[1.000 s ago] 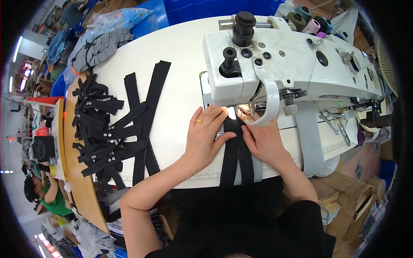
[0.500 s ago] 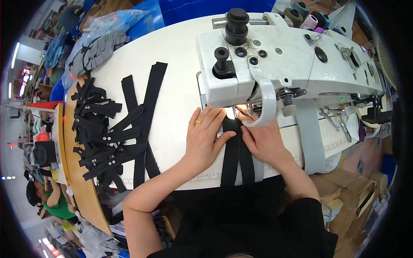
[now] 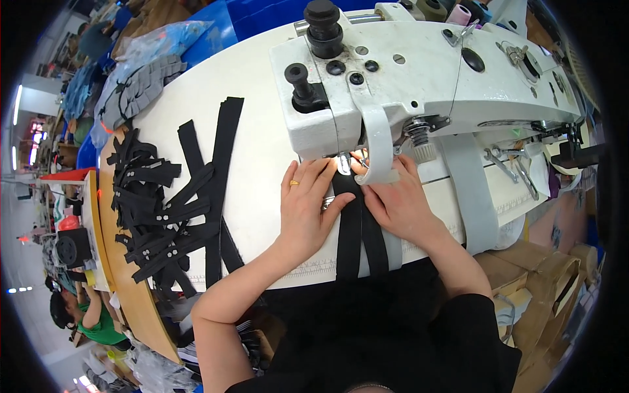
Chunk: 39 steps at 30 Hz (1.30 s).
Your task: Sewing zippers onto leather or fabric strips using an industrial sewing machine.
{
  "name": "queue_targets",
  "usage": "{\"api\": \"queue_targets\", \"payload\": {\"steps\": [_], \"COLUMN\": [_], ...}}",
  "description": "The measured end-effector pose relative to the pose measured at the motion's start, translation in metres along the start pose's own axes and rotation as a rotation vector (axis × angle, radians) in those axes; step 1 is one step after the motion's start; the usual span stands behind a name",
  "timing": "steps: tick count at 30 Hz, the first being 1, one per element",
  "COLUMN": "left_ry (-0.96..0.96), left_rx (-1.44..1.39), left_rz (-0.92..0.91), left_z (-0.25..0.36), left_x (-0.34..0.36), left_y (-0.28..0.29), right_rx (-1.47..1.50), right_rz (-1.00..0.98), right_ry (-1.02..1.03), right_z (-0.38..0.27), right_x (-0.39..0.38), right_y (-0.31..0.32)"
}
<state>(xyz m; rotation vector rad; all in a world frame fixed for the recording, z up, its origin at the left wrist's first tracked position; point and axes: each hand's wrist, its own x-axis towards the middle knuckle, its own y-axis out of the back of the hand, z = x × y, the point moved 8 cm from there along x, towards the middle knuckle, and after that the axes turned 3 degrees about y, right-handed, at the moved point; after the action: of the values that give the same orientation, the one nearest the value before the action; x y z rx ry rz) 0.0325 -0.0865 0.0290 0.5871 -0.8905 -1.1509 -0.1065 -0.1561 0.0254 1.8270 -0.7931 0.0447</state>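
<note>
A white sewing machine [image 3: 419,72] stands over the table, its presser foot [image 3: 344,162] lit by a lamp. Two long black fabric strips [image 3: 348,239] run side by side from under the foot toward my body, with a grey strip [image 3: 393,252] partly beneath them. My left hand [image 3: 306,209] lies flat to the left of the foot, fingers stretched out, the thumb resting on the black strip. To the right, my right hand [image 3: 400,200] lies with its thumb by the strip's edge; its fingers reach forward, partly hidden by the machine's white guard [image 3: 379,141].
Many black strips with small metal pieces [image 3: 170,216] lie heaped on the left. A wide grey band [image 3: 468,196] crosses the table at right, beside metal tools [image 3: 517,170]. Thread cones [image 3: 452,13] stand behind the machine. A person in green [image 3: 98,321] sits far left.
The view has shifted, so the machine appears farther left and higher. Both hands stay flat beside the foot; the black strips look little changed.
</note>
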Motion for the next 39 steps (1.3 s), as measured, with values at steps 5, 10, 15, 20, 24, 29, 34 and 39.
{"api": "queue_targets", "payload": {"steps": [5,10,15,20,24,29,34,39], "left_ry": [-0.001,-0.008,-0.017,0.141,0.245,0.16,0.696,0.762], "left_rx": [0.02,0.023,0.008,-0.268,-0.047,-0.033,-1.167,-1.506], "left_rz": [0.003,0.016,0.023,0.163,0.122,-0.168,-0.076,-0.112], "left_z": [-0.001,-0.002,0.0,-0.018,-0.001,0.039,0.011,0.007], "left_x": [0.0,0.0,0.0,-0.002,-0.039,-0.068,-0.08,-0.091], "left_y": [-0.002,-0.004,-0.004,0.011,0.028,0.01,-0.003,0.003], "right_rx": [-0.015,-0.018,-0.031,0.003,-0.004,0.087,0.319,0.613], "right_rz": [0.012,0.008,0.011,0.165,0.205,0.197,0.07,-0.038], "right_ry": [0.015,0.024,0.025,0.033,0.058,0.082,-0.377,-0.578], "right_z": [0.0,-0.002,0.0,-0.012,-0.047,-0.082,-0.058,-0.05], "right_x": [0.001,0.0,-0.003,-0.006,-0.045,-0.123,-0.152,-0.168], "right_y": [0.0,0.0,0.001,0.026,0.052,0.046,0.006,-0.022]}}
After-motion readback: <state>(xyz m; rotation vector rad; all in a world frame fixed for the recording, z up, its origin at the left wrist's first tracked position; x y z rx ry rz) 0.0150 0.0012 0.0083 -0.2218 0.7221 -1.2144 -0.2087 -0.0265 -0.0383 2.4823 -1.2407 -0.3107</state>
